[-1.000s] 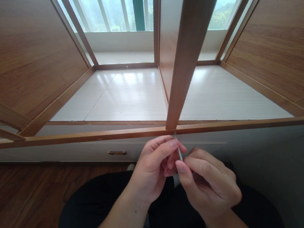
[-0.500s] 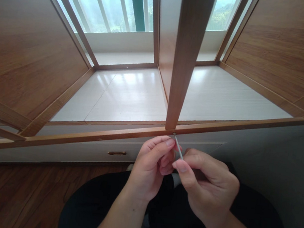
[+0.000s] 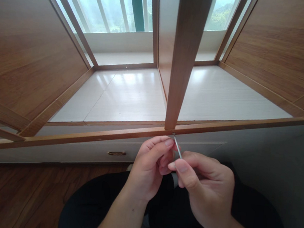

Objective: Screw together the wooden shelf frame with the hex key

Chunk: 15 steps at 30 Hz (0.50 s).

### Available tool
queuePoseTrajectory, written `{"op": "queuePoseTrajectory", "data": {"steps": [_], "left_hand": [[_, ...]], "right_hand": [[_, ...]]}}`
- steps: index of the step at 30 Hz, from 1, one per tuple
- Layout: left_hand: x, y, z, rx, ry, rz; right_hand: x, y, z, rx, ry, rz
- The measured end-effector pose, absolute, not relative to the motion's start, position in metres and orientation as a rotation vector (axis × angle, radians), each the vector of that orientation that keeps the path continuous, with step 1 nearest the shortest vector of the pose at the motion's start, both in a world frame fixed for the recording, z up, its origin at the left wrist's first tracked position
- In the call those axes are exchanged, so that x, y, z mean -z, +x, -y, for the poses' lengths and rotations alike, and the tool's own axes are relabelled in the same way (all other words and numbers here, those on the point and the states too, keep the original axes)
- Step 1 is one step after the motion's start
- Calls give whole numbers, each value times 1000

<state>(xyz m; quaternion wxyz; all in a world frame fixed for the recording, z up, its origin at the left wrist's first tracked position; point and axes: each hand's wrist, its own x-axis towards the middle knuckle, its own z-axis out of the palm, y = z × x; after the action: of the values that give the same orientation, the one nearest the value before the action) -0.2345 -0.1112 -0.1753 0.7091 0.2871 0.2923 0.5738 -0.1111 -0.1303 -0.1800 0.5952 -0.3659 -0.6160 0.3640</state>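
- Two hands meet below the front rail [image 3: 105,135] of a wooden cabinet frame, and going left to right the left hand [image 3: 149,168] comes first: its fingers are curled together, the forefinger tip resting beside a thin metal screw [image 3: 177,148].
- The screw stands slanted, its upper end touching the underside of the rail just where the upright post [image 3: 184,59] comes down onto it; its lower end runs down between the fingertips of both hands.
- The right hand [image 3: 205,187] is closed, thumb and forefinger pinched on the lower part of the screw. Whether a small tool sits in that pinch cannot be told, as the fingers hide it.
- As a judgement: most of the shank shows below the rail, so the screw looks barely started, and nearly all of the turning-in is left. The post and rail already stand fitted against each other at that joint.
- Further left, under the rail, a white drawer front carries a small brass handle [image 3: 116,153]; behind the frame lies a pale window sill [image 3: 126,96], with brown side panels to either side.
- No brand, label or writing can be read anywhere on the wood, the screw or the drawer.
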Motion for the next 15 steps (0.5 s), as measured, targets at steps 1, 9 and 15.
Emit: {"op": "queuePoseTrajectory", "data": {"steps": [1, 9, 15], "left_hand": [[175, -235, 111, -1274, 639, -649], [174, -235, 110, -1281, 643, -649], [175, -236, 110, -1285, 637, -642]], "right_hand": [[181, -111, 131, -861, -854, 1424], [186, -113, 131, -1004, -831, 1347], [193, -117, 132, -1157, -763, 1246]]}}
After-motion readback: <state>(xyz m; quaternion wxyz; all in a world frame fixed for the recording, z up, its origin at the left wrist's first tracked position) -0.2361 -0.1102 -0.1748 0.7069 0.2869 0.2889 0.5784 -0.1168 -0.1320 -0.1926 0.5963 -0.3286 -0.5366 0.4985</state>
